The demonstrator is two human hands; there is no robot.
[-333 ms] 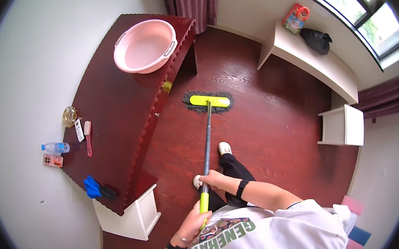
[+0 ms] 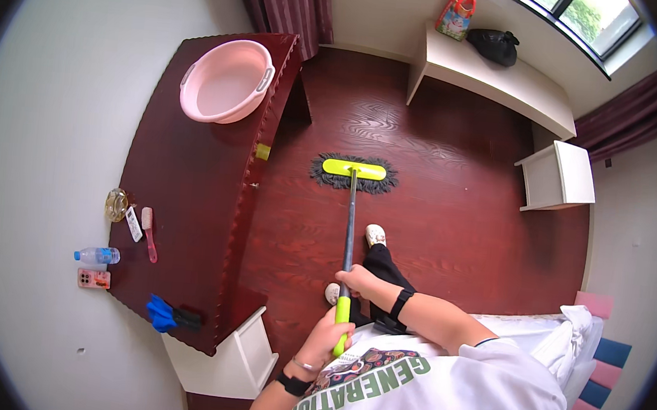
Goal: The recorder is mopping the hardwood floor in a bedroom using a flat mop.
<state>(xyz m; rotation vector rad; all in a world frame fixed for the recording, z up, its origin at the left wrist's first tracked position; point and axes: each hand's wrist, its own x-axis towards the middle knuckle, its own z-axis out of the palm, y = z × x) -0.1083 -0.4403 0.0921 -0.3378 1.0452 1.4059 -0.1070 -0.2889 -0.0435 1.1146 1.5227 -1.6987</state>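
Observation:
A flat dust mop with a lime-green plate (image 2: 336, 167) and a dark grey fringe lies on the dark red wooden floor (image 2: 450, 239). Its grey pole runs back toward my body and ends in a lime-green handle grip (image 2: 342, 312). My left hand (image 2: 325, 336) is wrapped round this grip, close to my shirt. Farther up, where the grey pole meets the green, my right hand (image 2: 357, 280) is closed on it. Both wrists wear black bands. My shoes stand on either side of the pole.
Along the left wall a dark red desk (image 2: 191, 169) carries a pink basin (image 2: 228, 83), a brush (image 2: 149, 232), a water bottle (image 2: 97, 255), a phone (image 2: 94, 279) and a blue item (image 2: 163, 313). White furniture (image 2: 503, 84) bears a black bag (image 2: 493, 46); a white cabinet (image 2: 557, 177) stands right.
The mop head has moved to the right, farther from the desk. Both hands keep their hold on the handle. The whole view has shifted slightly.

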